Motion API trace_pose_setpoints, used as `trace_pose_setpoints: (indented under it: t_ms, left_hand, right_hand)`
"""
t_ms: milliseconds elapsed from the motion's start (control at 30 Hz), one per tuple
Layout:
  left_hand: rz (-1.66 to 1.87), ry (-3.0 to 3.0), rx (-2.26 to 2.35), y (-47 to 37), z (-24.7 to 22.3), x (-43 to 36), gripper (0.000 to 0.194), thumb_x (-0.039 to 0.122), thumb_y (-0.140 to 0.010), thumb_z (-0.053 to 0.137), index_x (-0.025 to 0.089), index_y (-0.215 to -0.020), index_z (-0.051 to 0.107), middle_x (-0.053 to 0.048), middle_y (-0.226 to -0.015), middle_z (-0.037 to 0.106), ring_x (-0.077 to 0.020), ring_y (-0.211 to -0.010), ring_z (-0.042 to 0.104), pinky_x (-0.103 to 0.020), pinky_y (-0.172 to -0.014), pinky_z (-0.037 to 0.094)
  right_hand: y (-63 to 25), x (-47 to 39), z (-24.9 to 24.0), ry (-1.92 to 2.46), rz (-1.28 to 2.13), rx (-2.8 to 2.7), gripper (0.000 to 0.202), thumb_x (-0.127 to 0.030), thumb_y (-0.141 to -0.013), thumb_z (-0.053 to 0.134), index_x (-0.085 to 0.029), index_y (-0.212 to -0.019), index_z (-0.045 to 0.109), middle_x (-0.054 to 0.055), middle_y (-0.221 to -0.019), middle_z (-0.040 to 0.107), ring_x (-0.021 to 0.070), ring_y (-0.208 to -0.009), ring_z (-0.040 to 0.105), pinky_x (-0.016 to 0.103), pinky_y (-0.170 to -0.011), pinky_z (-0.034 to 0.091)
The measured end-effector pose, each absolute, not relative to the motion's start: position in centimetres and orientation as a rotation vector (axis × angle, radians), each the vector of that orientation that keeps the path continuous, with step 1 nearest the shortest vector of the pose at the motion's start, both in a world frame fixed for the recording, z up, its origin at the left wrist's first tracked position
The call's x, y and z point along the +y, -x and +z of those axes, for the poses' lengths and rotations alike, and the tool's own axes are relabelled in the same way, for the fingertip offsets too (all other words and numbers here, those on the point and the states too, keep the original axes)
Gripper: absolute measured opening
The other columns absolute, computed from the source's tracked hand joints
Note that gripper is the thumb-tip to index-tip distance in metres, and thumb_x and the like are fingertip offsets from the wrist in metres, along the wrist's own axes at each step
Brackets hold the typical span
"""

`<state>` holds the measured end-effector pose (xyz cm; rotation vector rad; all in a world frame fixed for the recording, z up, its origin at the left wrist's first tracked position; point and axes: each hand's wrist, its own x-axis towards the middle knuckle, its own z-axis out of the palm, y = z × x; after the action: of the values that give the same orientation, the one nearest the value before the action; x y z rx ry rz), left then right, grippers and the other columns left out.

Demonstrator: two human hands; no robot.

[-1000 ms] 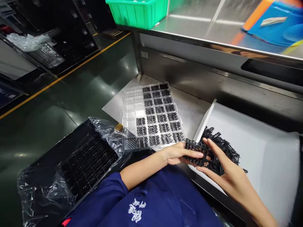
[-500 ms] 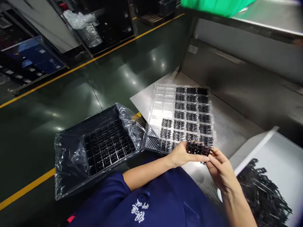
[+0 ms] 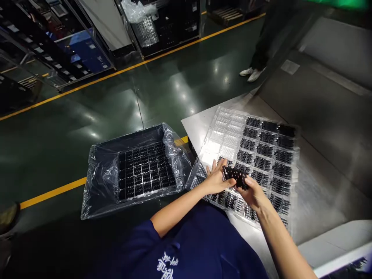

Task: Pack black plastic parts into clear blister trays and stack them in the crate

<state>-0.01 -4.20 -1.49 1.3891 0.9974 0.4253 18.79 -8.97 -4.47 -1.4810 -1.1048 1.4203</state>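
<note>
A row of small black parts (image 3: 236, 176) is held between my two hands, above a clear plastic tray (image 3: 213, 133). My left hand (image 3: 217, 179) grips its left end, with some fingers spread over the tray. At the right end, my right hand (image 3: 252, 193) pinches the same parts. Black parts fill the tray's right and near compartments, while its far left compartments show bare plastic. The tray lies on a metal table (image 3: 316, 186).
Left of the table is a dark bin (image 3: 101, 170) lined with clear plastic, holding a grid of black parts. A white container (image 3: 334, 240) stands at the lower right. A person's legs and white shoes (image 3: 252, 73) are beyond the table. Racks line the far floor.
Both hands have moved left over the tray with the black parts. The view has shifted, and a person's legs now show behind the table.
</note>
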Motion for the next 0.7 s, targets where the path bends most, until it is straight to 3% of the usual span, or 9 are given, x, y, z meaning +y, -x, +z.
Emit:
trace_pose_setpoints:
  t_ms: [133, 233, 367, 433, 533, 700]
  left_hand:
    - [0.418, -1.249, 1.100, -0.5, -1.9, -2.5, 0.103, 0.081, -0.084, 0.039, 0.020, -0.161, 0.009, -0.010, -0.169, 0.003, -0.0297, -0.155, -0.015, -0.051, -0.120, -0.017]
    - [0.423, -1.245, 1.134, -0.6, -1.6, -1.7, 0.090, 0.074, -0.091, 0.030, 0.021, -0.161, 0.010, -0.008, -0.169, 0.005, -0.0285, -0.155, -0.012, -0.052, -0.123, -0.011]
    - [0.452, -1.221, 1.220, 0.4, -1.7, -1.3, 0.083, 0.069, -0.094, 0.031, 0.022, -0.161, 0.017, -0.006, -0.169, 0.011, -0.0261, -0.156, -0.007, -0.045, -0.125, -0.008]
    - [0.455, -1.192, 1.270, 1.2, -2.1, -1.3, 0.078, 0.065, -0.095, 0.031, 0.023, -0.160, 0.020, -0.006, -0.168, 0.014, -0.0250, -0.156, -0.005, -0.045, -0.125, -0.007]
    - [0.457, -1.190, 1.323, 2.2, -2.5, -1.7, 0.075, 0.061, -0.096, 0.032, 0.021, -0.159, 0.024, -0.008, -0.167, 0.019, -0.0260, -0.157, -0.001, -0.047, -0.125, -0.005]
    - [0.467, -1.181, 1.315, 2.6, -2.5, -3.0, 0.077, 0.065, -0.095, 0.033, 0.020, -0.157, 0.029, -0.009, -0.166, 0.022, -0.0283, -0.156, 0.006, -0.050, -0.126, -0.001]
  right_hand:
    - [-20.6, -2.0, -7.6, 1.599, 1.220, -1.298, 0.057, -0.065, -0.091, 0.042, -0.019, -0.114, 0.065, 0.012, -0.106, 0.073, 0.0259, -0.096, 0.070, 0.044, -0.083, 0.057]
    - [-22.0, 2.3, -9.4, 1.689, 1.046, -1.513, 0.052, -0.063, -0.086, 0.058, -0.016, -0.109, 0.064, 0.010, -0.105, 0.070, 0.0236, -0.096, 0.067, 0.048, -0.092, 0.052]
    - [-23.1, 4.8, -11.0, 1.707, 0.835, -1.830, 0.055, -0.062, -0.075, 0.069, -0.016, -0.105, 0.067, 0.015, -0.110, 0.068, 0.0315, -0.109, 0.061, 0.054, -0.103, 0.044]
    - [-23.1, 4.9, -11.7, 1.691, 0.753, -1.949, 0.058, -0.063, -0.076, 0.065, -0.015, -0.108, 0.068, 0.019, -0.114, 0.066, 0.0362, -0.114, 0.058, 0.054, -0.104, 0.043]
    - [-22.4, 3.9, -12.7, 1.693, 0.624, -2.055, 0.059, -0.060, -0.088, 0.049, -0.014, -0.122, 0.064, 0.022, -0.128, 0.061, 0.0379, -0.124, 0.053, 0.055, -0.108, 0.041]
    - [-20.3, 1.3, -13.9, 1.776, 0.424, -2.111, 0.072, -0.059, -0.097, 0.030, -0.008, -0.145, 0.046, 0.025, -0.156, 0.038, 0.0411, -0.147, 0.028, 0.064, -0.116, 0.025]
